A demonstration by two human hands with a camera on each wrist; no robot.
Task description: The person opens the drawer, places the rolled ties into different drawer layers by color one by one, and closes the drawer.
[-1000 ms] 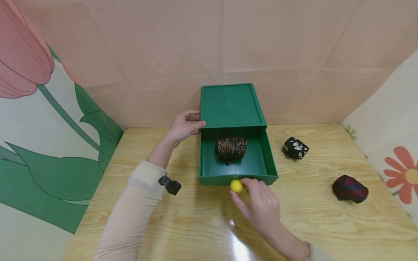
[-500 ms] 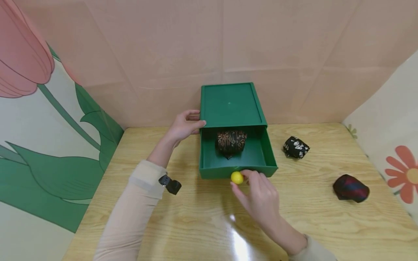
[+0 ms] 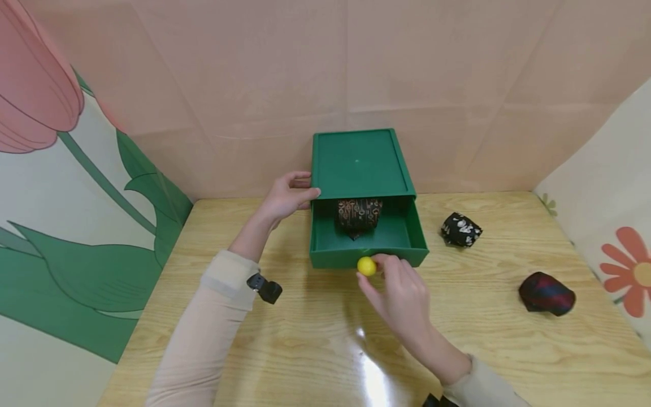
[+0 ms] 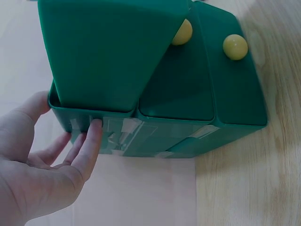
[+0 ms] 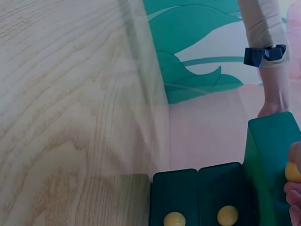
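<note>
Head view: right hand (image 3: pixel 402 297) reaches forward from the near edge of the tabletop (image 3: pixel 305 350), forearm angled left, fingers (image 3: pixel 389 265) pinching the yellow knob (image 3: pixel 367 266) on the drawer (image 3: pixel 367 246) front. Drawer long axis runs near to far, open end facing the person; it protrudes from the green box (image 3: pixel 358 164) at the back wall. Patterned dark roll (image 3: pixel 359 215) lies in the drawer, partly under the box. Left hand (image 3: pixel 287 195) rests against the box's left front corner, fingers curled on its edge, thumb on top. Compared with one second ago, the drawer sits further in and the right hand has advanced; the left hand is unchanged.
</note>
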